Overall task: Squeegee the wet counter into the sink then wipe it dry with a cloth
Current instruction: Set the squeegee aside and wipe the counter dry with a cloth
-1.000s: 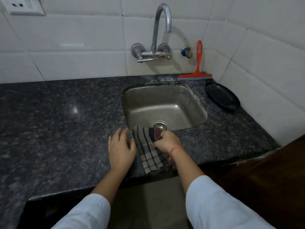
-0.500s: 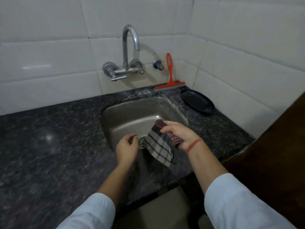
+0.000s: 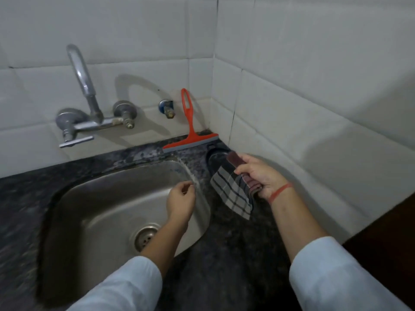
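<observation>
Cloth (image 3: 233, 194) is off the counter now. A second ago it lay flat on the front edge by the sink under the right hand; now the right hand (image 3: 261, 179) holds it up in the air over the counter strip to the right of the sink (image 3: 112, 198), bunched edge clamped between thumb and curled fingers, checked part hanging loose below. Left hand (image 3: 180, 200) has come off the counter too, hovers over the sink's right rim, fingers loosely curled, thumb and forefinger nearly touching, holding nothing I can make out. View has swung right toward the corner.

Squeegee (image 3: 190, 131) is unmoved: upright against the back wall, blade on the counter (image 3: 235, 254) behind the sink, next to a dark dish (image 3: 215, 154) in the corner. Wet patch shows by its blade.

Read: squeegee step looks done, front-edge wipe finished, and the cloth is being carried to the right-hand strip or back corner. Dish likely needs working around.
</observation>
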